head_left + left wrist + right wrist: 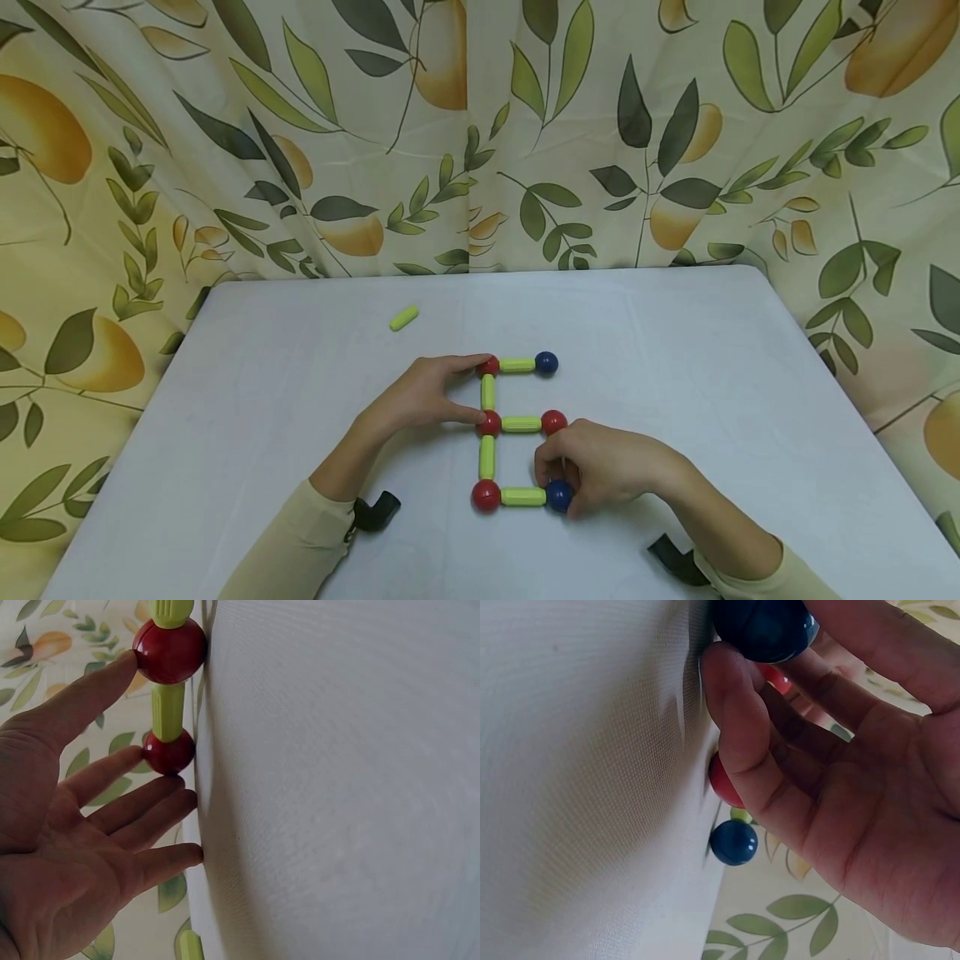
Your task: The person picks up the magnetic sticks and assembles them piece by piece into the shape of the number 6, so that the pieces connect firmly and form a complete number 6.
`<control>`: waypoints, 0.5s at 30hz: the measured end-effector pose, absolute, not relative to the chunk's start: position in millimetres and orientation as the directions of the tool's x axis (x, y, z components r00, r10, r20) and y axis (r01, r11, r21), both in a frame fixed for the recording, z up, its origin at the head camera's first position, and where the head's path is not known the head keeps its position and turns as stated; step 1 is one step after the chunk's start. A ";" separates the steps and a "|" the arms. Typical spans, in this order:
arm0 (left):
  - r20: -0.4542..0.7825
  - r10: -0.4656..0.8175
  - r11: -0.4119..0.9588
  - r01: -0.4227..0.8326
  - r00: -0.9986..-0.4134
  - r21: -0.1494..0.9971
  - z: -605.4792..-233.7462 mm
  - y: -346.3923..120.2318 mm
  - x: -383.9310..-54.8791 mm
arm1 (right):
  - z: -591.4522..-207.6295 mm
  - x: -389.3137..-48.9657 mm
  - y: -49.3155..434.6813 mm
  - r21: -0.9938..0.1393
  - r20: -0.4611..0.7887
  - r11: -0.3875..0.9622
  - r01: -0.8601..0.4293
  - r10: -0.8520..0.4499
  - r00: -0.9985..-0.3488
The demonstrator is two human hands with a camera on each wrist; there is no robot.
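Observation:
An E-shaped figure of green rods and balls lies on the white table. My left hand (420,393) has its fingers spread and fairly straight. Its index fingertip touches the top-left red ball (489,365), and the thumb tip presses the middle-left red ball (169,651). At the lower right, my right hand (622,460) holds a blue ball (558,497) with curled fingers. That ball meets the end of the bottom green rod (523,497), whose other end joins a red ball (486,496). Partly behind the right hand is the middle-right red ball (553,422).
Another blue ball (546,363) ends the top arm of the figure. A loose green rod (404,318) lies toward the back of the table (675,350). Patterned cloth (570,150) with leaves and fruit hangs behind and at both sides.

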State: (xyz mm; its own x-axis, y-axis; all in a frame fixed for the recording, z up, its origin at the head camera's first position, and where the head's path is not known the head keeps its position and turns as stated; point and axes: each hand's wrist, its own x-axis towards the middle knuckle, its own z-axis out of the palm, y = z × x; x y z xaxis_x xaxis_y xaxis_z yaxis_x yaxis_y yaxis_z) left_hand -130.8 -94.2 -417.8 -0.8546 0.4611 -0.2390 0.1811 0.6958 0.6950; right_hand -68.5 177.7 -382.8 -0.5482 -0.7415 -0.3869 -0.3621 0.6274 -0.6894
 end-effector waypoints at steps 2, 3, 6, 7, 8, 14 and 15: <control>-0.240 0.462 0.697 0.182 -0.854 0.693 -417.4 -94.2 -130.9 | -382.4 -68.5 178.0 -0.690 -0.389 0.628 -0.361 -0.742 -0.547; -0.241 0.463 0.699 0.184 -0.853 0.691 -417.5 -94.2 -131.2 | -382.2 -68.6 178.1 -0.690 -0.391 0.629 -0.359 -0.741 -0.547; -0.241 0.467 0.697 0.187 -0.851 0.692 -417.7 -94.4 -131.4 | -382.1 -68.6 178.5 -0.689 -0.392 0.631 -0.356 -0.739 -0.548; -0.240 0.469 0.696 0.188 -0.850 0.694 -417.8 -94.5 -131.4 | -382.2 -68.7 178.8 -0.688 -0.390 0.631 -0.359 -0.739 -0.550; -0.239 0.470 0.693 0.188 -0.850 0.696 -417.7 -94.5 -131.3 | -382.2 -68.7 179.2 -0.688 -0.389 0.630 -0.359 -0.738 -0.551; -0.241 0.467 0.692 0.182 -0.851 0.698 -417.8 -94.3 -131.0 | -376.2 -71.7 185.7 -0.702 -0.374 0.619 -0.351 -0.741 -0.558; -0.242 0.465 0.695 0.182 -0.851 0.696 -417.9 -94.2 -131.2 | -374.3 -73.0 187.9 -0.708 -0.368 0.615 -0.346 -0.740 -0.563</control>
